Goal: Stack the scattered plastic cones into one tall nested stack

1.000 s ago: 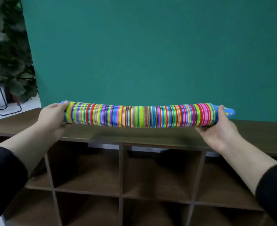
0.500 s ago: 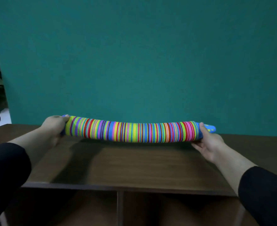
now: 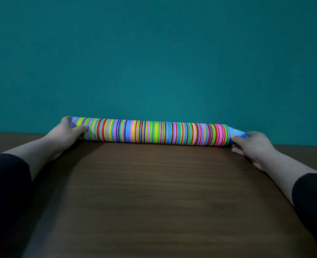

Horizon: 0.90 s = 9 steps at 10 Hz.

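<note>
A long nested stack of many-coloured plastic cones [image 3: 154, 132] lies on its side along the back of the wooden top [image 3: 154, 192], close to the green wall. Its blue tip [image 3: 237, 132] points right. My left hand [image 3: 66, 132] grips the wide left end, thumb over the rings. My right hand [image 3: 252, 144] holds the right end at the blue tip, fingers curled under it. Both forearms reach in from the lower corners in dark sleeves.
The teal wall [image 3: 154, 62] rises directly behind the stack. The dark brown wooden surface stretches from the stack toward me across the whole lower view.
The stack went from being held in the air in front of the shelf unit to lying low on the wooden top by the wall. The view has moved closer over the top.
</note>
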Available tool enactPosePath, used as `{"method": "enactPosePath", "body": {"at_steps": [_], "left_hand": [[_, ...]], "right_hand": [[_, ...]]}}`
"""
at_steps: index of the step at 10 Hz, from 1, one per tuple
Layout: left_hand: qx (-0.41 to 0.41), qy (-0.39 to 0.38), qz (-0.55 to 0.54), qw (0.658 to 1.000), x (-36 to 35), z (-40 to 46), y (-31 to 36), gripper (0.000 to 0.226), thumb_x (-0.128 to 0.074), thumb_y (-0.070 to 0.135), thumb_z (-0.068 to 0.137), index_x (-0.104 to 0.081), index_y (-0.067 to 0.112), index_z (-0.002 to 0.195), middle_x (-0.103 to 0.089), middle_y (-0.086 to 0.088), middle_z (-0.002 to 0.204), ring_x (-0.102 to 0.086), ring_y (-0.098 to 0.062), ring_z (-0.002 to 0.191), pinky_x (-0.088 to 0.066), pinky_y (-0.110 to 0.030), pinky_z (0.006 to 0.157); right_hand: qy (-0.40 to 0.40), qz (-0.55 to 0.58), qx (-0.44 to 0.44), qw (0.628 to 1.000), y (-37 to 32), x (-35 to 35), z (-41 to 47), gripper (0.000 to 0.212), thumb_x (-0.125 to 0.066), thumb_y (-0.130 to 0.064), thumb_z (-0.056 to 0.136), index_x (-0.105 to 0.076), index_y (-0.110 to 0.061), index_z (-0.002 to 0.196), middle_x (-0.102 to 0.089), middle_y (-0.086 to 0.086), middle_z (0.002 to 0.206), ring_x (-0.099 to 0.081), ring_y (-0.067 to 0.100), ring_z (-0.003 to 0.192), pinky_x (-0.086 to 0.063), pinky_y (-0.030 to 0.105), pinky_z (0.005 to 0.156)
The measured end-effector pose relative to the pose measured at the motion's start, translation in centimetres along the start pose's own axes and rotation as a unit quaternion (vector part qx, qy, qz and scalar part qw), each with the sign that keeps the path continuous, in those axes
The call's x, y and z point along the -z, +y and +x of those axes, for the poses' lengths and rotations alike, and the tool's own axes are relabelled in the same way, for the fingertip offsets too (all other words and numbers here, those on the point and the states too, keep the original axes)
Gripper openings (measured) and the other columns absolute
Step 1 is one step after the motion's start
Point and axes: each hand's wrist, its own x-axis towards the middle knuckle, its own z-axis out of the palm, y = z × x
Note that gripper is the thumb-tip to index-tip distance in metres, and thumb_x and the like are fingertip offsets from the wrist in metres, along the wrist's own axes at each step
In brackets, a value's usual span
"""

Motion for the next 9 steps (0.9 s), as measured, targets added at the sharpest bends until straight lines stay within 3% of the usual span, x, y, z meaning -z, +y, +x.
{"method": "enactPosePath", "body": {"at_steps": [1,2,3,4,6,8,9], "left_hand": [[-0.031,-0.026,0.043,0.998,0.3,-0.3,0.9,0.073,-0.065,0.047,0.091,-0.033,0.015,0.148,-0.05,-0.019,0.141,-0.051,-0.04,0.126,-0.041,-0.054,0.106],[-0.045,-0.017,0.068,0.997,0.5,-0.3,0.5,0.077,-0.065,0.048,0.09,-0.029,0.016,0.151,-0.046,-0.018,0.146,-0.048,-0.038,0.13,-0.039,-0.052,0.108],[-0.058,-0.002,0.092,0.994,0.6,-1.2,1.4,0.075,-0.065,0.043,0.092,-0.03,0.014,0.152,-0.042,-0.02,0.149,-0.044,-0.038,0.134,-0.036,-0.049,0.111],[-0.082,0.001,0.106,0.991,0.5,-1.8,2.1,0.065,-0.062,0.043,0.093,-0.04,0.016,0.148,-0.041,-0.02,0.148,-0.043,-0.035,0.135,-0.033,-0.044,0.114],[-0.044,0.022,0.062,0.997,0.3,-2.7,2.5,0.072,-0.05,0.053,0.097,-0.028,0.015,0.154,-0.025,-0.018,0.158,-0.029,-0.033,0.145,-0.022,-0.044,0.12],[-0.031,0.078,0.115,0.99,0.8,-6.1,4.0,0.078,-0.053,0.054,0.094,-0.022,0.017,0.155,-0.016,-0.014,0.162,-0.02,-0.035,0.148,-0.021,-0.05,0.119],[-0.011,0.088,0.136,0.987,1.7,-9.0,4.4,0.079,-0.053,0.058,0.092,-0.021,0.021,0.155,-0.013,-0.012,0.164,-0.02,-0.036,0.147,-0.025,-0.053,0.116]], "right_hand": [[0.036,-0.174,0.057,0.982,-0.5,0.6,-0.2,0.048,-0.074,-0.037,0.086,-0.063,0.003,0.111,-0.068,0.022,0.097,-0.067,0.04,0.088,-0.054,0.048,0.084],[0.038,-0.226,0.074,0.97,-0.9,1.3,-0.4,0.059,-0.072,-0.041,0.088,-0.059,0.0,0.128,-0.061,0.022,0.124,-0.057,0.036,0.114,-0.044,0.04,0.092],[0.024,-0.261,0.084,0.961,-0.7,1.7,0.3,0.069,-0.069,-0.048,0.087,-0.054,-0.002,0.136,-0.057,0.022,0.135,-0.054,0.038,0.122,-0.043,0.043,0.098],[0.022,-0.263,0.092,0.96,-0.6,1.9,0.7,0.069,-0.071,-0.048,0.085,-0.054,-0.006,0.138,-0.056,0.02,0.138,-0.054,0.036,0.124,-0.043,0.041,0.101],[0.044,-0.276,0.09,0.956,-0.7,2.2,1.3,0.078,-0.066,-0.064,0.075,-0.054,-0.015,0.135,-0.057,0.028,0.124,-0.057,0.038,0.114,-0.046,0.043,0.102],[0.083,-0.304,0.121,0.941,-2.2,1.6,-2.1,0.069,-0.065,-0.051,0.087,-0.047,-0.011,0.14,-0.038,0.026,0.142,-0.046,0.045,0.127,-0.036,0.044,0.109],[0.099,-0.32,0.152,0.93,-2.4,2.0,-5.3,0.063,-0.067,-0.047,0.087,-0.05,-0.011,0.136,-0.038,0.027,0.14,-0.045,0.046,0.125,-0.035,0.044,0.109]]}}
